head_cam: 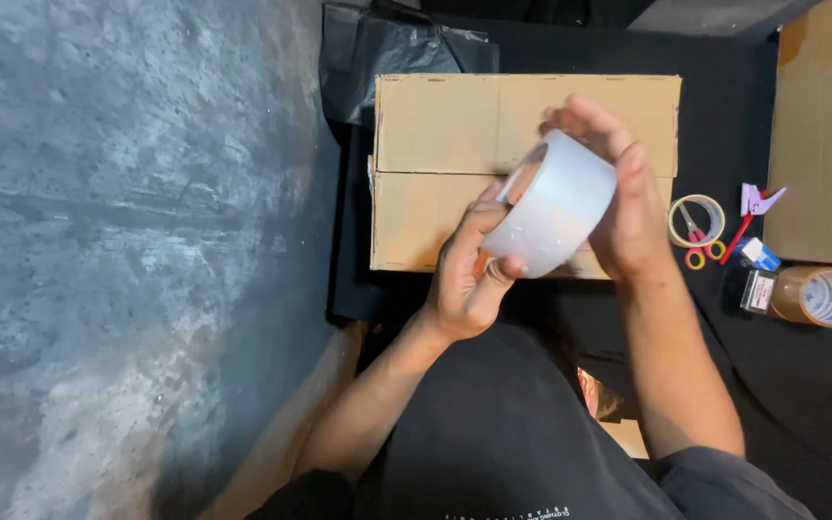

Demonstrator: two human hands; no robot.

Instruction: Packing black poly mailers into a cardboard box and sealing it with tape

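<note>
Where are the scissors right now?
In the head view, the red-and-yellow scissors lie on the black surface at the right, across a small tape ring, just right of the cardboard box and the right hand.

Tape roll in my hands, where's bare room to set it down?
Both the left hand and right hand hold the tape roll. The box top is bare left of them, as is the black mat above the scissors. By the brown tape it's crowded.

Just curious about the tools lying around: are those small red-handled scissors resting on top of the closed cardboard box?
No, the small red-handled scissors lie on the black surface to the right of the closed cardboard box, across a small tape ring.
</note>
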